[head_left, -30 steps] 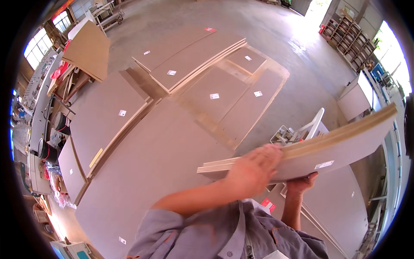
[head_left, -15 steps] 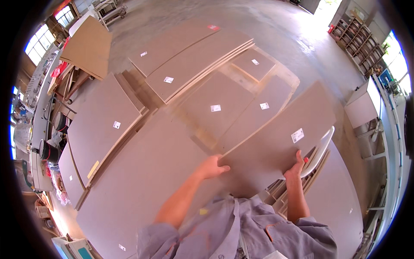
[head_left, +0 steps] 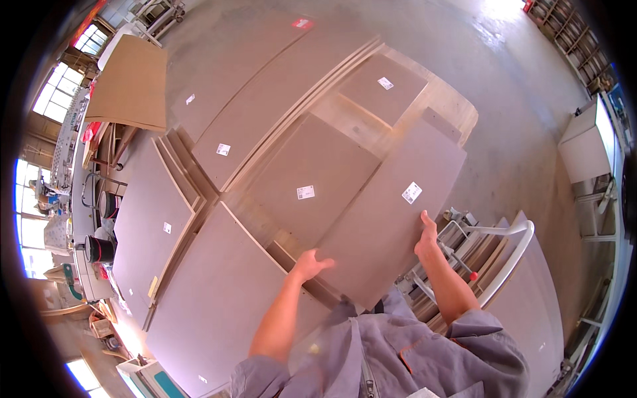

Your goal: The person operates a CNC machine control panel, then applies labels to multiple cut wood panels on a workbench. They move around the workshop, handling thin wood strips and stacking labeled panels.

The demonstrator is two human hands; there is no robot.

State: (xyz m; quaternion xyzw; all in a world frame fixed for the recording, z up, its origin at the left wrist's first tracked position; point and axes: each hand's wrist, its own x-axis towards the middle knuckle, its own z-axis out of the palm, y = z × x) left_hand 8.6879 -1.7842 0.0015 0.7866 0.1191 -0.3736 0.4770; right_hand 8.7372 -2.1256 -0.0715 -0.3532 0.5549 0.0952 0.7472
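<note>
A long grey-brown panel (head_left: 391, 219) with a white label slants across the middle, its near end close to my body. My left hand (head_left: 310, 266) is closed on its left edge near that end, thumb on top. Farther along, my right hand (head_left: 426, 237) grips the opposite edge, thumb up and the other fingers mostly hidden beneath. The panel's far part lies over another narrow panel (head_left: 442, 124), whose end peeks out. To its left rests a wider labelled panel (head_left: 332, 166) on a pale wooden board (head_left: 458, 99).
Stacked panels (head_left: 265, 113) lie at the far left, with another stack (head_left: 156, 219) at left and a large panel (head_left: 225, 298) nearer me. A smaller panel (head_left: 383, 86) sits beyond. At right, a white tubular frame (head_left: 517, 232) holds upright panels. A white cabinet (head_left: 587, 149) stands farther right.
The held panel has moved left and down, from above the frame at right to over the narrow panel. Both hands keep hold of it, and the view has shifted.
</note>
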